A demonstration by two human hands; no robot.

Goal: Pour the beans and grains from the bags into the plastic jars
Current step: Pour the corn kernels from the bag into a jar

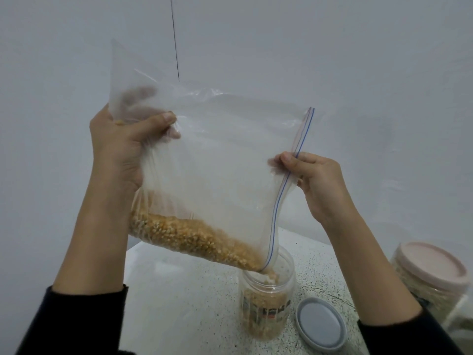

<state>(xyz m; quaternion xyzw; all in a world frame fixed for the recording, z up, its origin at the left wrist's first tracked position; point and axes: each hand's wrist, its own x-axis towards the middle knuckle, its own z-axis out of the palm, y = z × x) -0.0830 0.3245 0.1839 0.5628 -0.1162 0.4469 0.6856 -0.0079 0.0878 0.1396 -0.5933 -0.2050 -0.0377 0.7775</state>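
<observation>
While your left hand [120, 152] grips the zip bag's [217, 162] bunched bottom and your right hand [314, 185] pinches its seal, kernels [189, 235] funnel into the open jar [267, 298] (partly filled); a wobbling corner could spill them onto the table [184, 298].

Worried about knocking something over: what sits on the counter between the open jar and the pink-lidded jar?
In the head view, a loose grey lid lies flat between the open jar and the pink-lidded jar.
</observation>
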